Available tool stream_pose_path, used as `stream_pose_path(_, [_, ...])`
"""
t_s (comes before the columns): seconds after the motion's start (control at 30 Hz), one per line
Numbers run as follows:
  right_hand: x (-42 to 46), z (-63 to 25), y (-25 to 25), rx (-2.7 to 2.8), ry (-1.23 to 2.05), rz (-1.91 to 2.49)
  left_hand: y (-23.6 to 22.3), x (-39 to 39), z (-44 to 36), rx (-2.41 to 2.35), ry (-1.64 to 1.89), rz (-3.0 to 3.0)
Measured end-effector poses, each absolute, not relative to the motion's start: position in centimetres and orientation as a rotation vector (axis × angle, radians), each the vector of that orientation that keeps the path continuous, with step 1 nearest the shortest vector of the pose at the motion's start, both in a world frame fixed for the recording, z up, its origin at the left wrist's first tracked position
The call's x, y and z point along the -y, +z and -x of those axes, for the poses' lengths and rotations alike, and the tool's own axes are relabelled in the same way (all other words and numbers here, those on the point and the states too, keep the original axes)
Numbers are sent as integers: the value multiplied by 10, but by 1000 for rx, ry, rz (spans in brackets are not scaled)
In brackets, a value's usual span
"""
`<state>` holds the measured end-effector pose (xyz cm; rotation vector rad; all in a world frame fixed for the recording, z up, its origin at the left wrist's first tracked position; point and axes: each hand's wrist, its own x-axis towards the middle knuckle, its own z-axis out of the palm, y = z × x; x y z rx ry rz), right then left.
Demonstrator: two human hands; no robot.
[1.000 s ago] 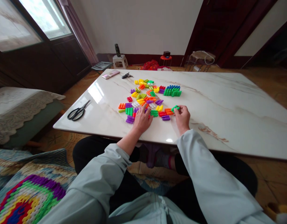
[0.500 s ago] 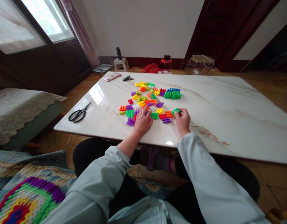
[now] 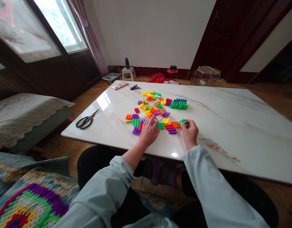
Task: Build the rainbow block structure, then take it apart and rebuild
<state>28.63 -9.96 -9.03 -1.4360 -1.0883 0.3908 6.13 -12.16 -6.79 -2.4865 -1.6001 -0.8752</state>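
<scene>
My right hand (image 3: 190,133) pinches a green plastic building piece (image 3: 182,121) made of short joined rods. That piece is at the right end of a row, beside an orange piece (image 3: 175,124). Under it lie a red piece (image 3: 169,127) and a purple piece (image 3: 172,131). Fingers spread, my left hand (image 3: 148,133) rests over the left part of the colourful pieces and partly hides some of them. A green piece (image 3: 161,125) shows just right of its fingers, and another purple piece (image 3: 136,130) lies to its left.
A block of green and blue pieces (image 3: 179,104) stands behind my right hand. On the left of the marble-patterned table (image 3: 231,126) lie black-handled scissors (image 3: 87,120). A phone (image 3: 120,85) and a dark small tool (image 3: 135,87) are near the far edge.
The camera view has shifted, so the whole scene sits slightly lower and further right. Both hands keep nearly the same place on the pieces, the right one still pinching the green piece.
</scene>
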Motion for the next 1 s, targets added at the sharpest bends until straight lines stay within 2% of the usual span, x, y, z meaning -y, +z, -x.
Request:
stream_pose_path(0.3, [99, -291, -92, 1019, 316, 1499, -65, 123, -62, 1543, -871, 2498])
stream_pose_path(1.0, [99, -305, -88, 1279, 262, 1713, -66, 121, -66, 1276, -752, 2525])
